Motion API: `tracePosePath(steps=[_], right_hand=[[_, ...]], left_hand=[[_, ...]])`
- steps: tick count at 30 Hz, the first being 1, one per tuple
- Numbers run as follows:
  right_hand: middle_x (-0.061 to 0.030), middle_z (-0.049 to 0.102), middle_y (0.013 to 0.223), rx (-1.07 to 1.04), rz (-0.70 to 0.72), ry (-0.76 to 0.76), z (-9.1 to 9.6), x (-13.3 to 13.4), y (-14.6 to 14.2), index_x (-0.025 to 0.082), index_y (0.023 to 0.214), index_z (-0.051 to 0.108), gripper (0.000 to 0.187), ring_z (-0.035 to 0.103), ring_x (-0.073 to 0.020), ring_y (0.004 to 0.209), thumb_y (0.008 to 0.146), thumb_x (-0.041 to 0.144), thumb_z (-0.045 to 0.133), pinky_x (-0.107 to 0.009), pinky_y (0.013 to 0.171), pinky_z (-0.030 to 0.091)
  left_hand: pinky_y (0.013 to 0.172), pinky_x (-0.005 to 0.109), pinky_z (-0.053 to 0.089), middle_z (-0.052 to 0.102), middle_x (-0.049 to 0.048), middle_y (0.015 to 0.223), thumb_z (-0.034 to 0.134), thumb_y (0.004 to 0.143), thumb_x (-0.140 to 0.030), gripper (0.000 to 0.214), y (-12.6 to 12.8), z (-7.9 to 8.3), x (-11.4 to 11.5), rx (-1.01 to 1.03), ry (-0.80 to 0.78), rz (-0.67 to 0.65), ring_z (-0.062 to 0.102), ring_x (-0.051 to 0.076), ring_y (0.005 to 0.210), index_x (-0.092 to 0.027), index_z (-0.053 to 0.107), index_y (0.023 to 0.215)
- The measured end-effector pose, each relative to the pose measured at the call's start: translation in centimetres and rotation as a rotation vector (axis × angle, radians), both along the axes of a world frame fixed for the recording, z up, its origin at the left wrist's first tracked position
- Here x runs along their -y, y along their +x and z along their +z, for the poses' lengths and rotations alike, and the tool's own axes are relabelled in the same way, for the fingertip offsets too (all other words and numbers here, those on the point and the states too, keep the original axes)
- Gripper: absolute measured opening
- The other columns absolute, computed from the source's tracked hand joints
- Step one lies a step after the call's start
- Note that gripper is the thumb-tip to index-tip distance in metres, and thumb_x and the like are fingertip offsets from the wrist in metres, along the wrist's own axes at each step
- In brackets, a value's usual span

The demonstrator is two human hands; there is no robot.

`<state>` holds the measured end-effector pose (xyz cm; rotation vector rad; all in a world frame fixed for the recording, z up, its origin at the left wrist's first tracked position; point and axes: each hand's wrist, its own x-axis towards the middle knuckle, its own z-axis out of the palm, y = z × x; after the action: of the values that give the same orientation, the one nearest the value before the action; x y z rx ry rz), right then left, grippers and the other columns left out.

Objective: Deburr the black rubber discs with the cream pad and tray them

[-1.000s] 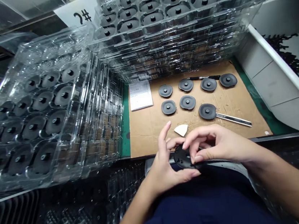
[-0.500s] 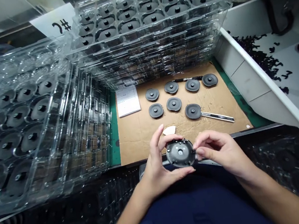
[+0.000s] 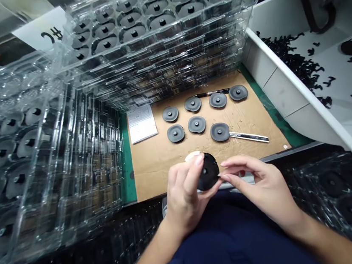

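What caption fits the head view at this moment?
Left hand holds a round black plastic disc, right hand touching its edge.

Stacked clear plastic trays (image 3: 160, 52) ahead and left

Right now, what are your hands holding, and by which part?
A round black plastic disc, held at its left edge by the left hand; the right hand's fingertips reach its lower right edge.
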<state>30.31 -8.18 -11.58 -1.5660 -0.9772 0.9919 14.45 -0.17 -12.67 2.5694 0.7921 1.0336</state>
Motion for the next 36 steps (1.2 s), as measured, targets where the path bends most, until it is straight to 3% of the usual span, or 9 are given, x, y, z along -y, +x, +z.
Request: tracePosePath(steps=[5, 9, 13, 17, 20, 24, 32, 36], right_hand=[[-0.0016, 0.065, 0.083, -0.025, 0.002, -0.031, -0.3, -0.5, -0.3, 0.022, 0.094, 0.063, 0.014, 0.062, -0.0139, 0.074, 0.080, 0.021, 0.063, -0.025, 0.066, 0.052], [0.0011, 0.059, 0.072, -0.168, -0.012, -0.095, -0.7, -1.1, -0.6, 0.020, 0.086, 0.054, 0.014, 0.054, -0.0107, 0.063, 0.077, 0.021, 0.065, -0.021, 0.057, 0.045], [0.0027, 0.057, 0.071, -0.366, -0.001, -0.133, -1.4, -1.4, -0.6, 0.021, 0.082, 0.049, 0.019, 0.053, -0.0103, 0.065, 0.077, 0.024, 0.067, -0.022, 0.062, 0.044], [0.0034, 0.057, 0.069, -0.438, 0.014, -0.138, -2.0, -1.3, -0.3, 0.022, 0.091, 0.054, 0.017, 0.054, -0.0104, 0.063, 0.080, 0.028, 0.065, -0.022, 0.061, 0.044], [0.0031, 0.055, 0.068, -0.295, 0.012, -0.109, -2.3, -1.2, 0.1, 0.023, 0.096, 0.058, 0.009, 0.052, -0.0093, 0.059, 0.087, 0.025, 0.055, -0.021, 0.058, 0.043], [-0.0039, 0.059, 0.097, 0.060, 0.070, -0.002, -2.6, -1.3, 0.5, 0.022, 0.087, 0.064, 0.012, 0.057, -0.0154, 0.089, 0.085, 0.016, 0.054, -0.027, 0.075, 0.046], [-0.0002, 0.064, 0.081, 0.187, 0.173, 0.011, -2.7, -1.2, 0.7, 0.025, 0.107, 0.062, 0.021, 0.058, -0.0138, 0.077, 0.089, 0.021, 0.053, -0.027, 0.073, 0.045], [-0.0037, 0.063, 0.102, 0.327, 0.202, 0.178, -2.6, -2.2, 0.5, 0.025, 0.121, 0.055, 0.034, 0.057, -0.0146, 0.093, 0.089, 0.016, 0.051, -0.028, 0.083, 0.044]], left_hand=[[0.085, 0.035, 0.045, 0.061, 0.0147, 0.114, 0.078, 0.066, -0.021, 0.101, -0.1, -0.5, -0.4, -0.057, 0.108, -0.033, 0.059, 0.024, 0.099, -0.020, 0.015, 0.145], [0.084, 0.035, 0.045, 0.061, 0.0144, 0.113, 0.078, 0.065, -0.021, 0.103, -0.2, -0.9, -0.4, -0.033, 0.059, -0.025, 0.058, 0.023, 0.098, -0.019, 0.014, 0.145], [0.087, 0.039, 0.046, 0.059, 0.0125, 0.117, 0.079, 0.063, -0.019, 0.104, -0.3, -1.3, -0.2, 0.065, -0.148, 0.004, 0.057, 0.024, 0.102, -0.025, 0.013, 0.144], [0.093, 0.044, 0.045, 0.055, 0.0116, 0.119, 0.080, 0.061, -0.017, 0.107, -0.7, -1.9, -0.2, 0.183, -0.411, 0.025, 0.056, 0.026, 0.107, -0.028, 0.013, 0.143], [0.096, 0.045, 0.043, 0.055, 0.0112, 0.118, 0.081, 0.060, -0.016, 0.108, -0.9, -1.9, -0.3, 0.202, -0.506, 0.033, 0.055, 0.026, 0.109, -0.027, 0.012, 0.143], [0.098, 0.044, 0.043, 0.055, 0.0103, 0.117, 0.080, 0.061, -0.015, 0.107, -1.2, -1.7, -0.6, 0.246, -0.597, 0.050, 0.054, 0.025, 0.110, -0.027, 0.012, 0.143], [0.100, 0.041, 0.043, 0.056, 0.0109, 0.118, 0.079, 0.063, -0.015, 0.103, -1.7, -1.8, -1.1, 0.254, -0.724, 0.079, 0.054, 0.024, 0.114, -0.024, 0.013, 0.143], [0.100, 0.042, 0.043, 0.057, 0.0095, 0.118, 0.077, 0.066, -0.020, 0.098, -1.5, -1.4, -1.2, 0.278, -0.878, 0.128, 0.055, 0.024, 0.113, -0.028, 0.016, 0.142]])
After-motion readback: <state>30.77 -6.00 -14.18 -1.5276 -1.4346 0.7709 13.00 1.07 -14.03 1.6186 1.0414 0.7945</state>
